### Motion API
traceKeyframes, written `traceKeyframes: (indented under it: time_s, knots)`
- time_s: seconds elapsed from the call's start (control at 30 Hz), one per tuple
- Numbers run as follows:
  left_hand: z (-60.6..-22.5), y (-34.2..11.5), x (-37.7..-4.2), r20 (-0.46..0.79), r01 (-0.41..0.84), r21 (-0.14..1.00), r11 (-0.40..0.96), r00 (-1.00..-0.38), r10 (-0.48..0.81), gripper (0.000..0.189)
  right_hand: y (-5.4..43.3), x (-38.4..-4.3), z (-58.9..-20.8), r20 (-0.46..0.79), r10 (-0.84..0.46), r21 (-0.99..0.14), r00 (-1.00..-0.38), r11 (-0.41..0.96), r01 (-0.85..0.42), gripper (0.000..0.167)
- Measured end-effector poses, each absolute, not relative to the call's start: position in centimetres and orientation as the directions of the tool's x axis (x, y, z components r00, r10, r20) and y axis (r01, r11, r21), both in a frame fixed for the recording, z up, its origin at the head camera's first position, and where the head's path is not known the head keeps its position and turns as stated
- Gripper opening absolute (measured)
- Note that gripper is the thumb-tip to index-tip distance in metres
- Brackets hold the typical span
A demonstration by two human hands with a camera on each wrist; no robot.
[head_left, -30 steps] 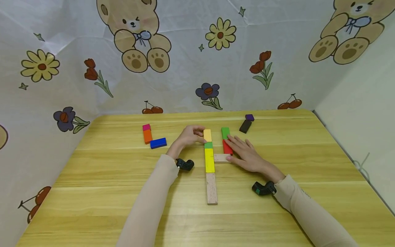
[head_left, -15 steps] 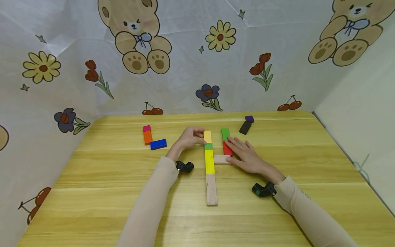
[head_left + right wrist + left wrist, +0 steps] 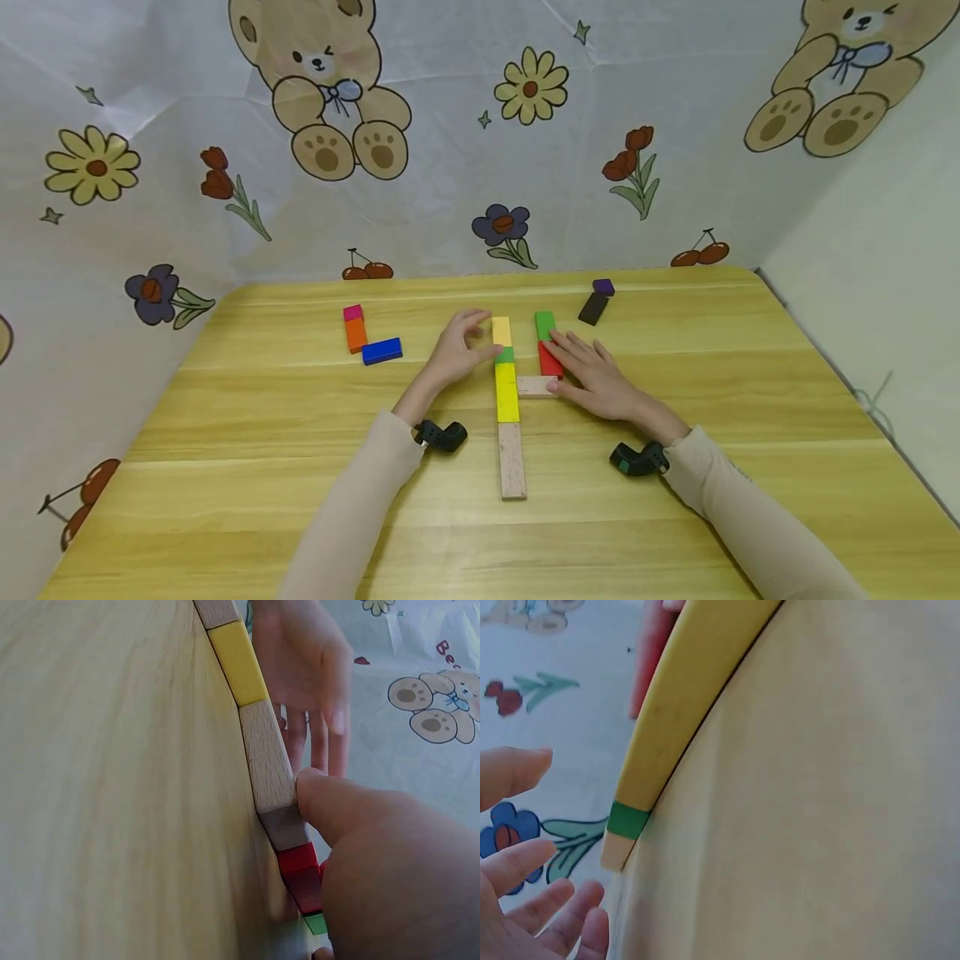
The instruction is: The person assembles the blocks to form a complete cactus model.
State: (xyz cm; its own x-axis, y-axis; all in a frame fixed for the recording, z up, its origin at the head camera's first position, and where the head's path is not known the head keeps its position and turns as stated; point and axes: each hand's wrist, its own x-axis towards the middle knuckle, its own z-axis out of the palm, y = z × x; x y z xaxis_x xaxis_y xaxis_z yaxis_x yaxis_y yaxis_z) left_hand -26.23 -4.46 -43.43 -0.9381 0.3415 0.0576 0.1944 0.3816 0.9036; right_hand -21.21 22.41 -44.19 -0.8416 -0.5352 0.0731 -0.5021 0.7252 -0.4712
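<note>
A column of wooden blocks lies flat mid-table: a pale yellow block, a small green block, a yellow block and a plain wood block. To its right, a plain crosspiece meets a red block with a green block beyond. My left hand is beside the column's far end, thumb and fingers spread with nothing held; the left wrist view shows them apart from the blocks. My right hand rests with straight fingers over the red block, its thumb at the crosspiece.
Left on the table lie a magenta block, an orange block and a blue block. At the far right are a black block and a purple block. A printed cloth hangs behind the table.
My left hand has drawn back slightly toward the lower left, its thumb and fingers opening wider off the pale yellow block. My right hand stays in place over the red block.
</note>
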Motion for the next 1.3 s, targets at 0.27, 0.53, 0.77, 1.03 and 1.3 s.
traceKeyframes:
  time_s: [0.27,0.53,0.77,1.03,1.3]
  knots:
    - [-43.2,-5.2,-22.8,0.086,0.268,0.89,0.37,-0.894,0.44,0.074,22.5,-21.3,-44.2,0.071,-0.536,-0.464,-0.841,0.729,-0.503,0.068]
    - [-43.1,-5.5,-19.4,0.045,0.403,0.791,0.461,-0.789,0.613,0.087,22.4,-21.2,-44.1,0.065,-0.532,-0.468,-0.844,0.731,-0.497,0.068]
    - [-43.5,-6.0,-17.8,0.039,0.47,0.735,0.489,-0.749,0.662,0.085,22.3,-21.2,-44.1,0.063,-0.533,-0.471,-0.844,0.729,-0.496,0.067]
    - [-44.5,-6.3,-17.6,0.037,0.503,0.688,0.524,-0.745,0.666,0.087,22.3,-21.3,-44.1,0.058,-0.531,-0.47,-0.845,0.733,-0.492,0.068]
    - [-44.5,-6.2,-17.6,0.018,0.53,0.643,0.553,-0.732,0.681,0.087,22.3,-21.3,-44.2,0.057,-0.529,-0.46,-0.847,0.739,-0.492,0.068]
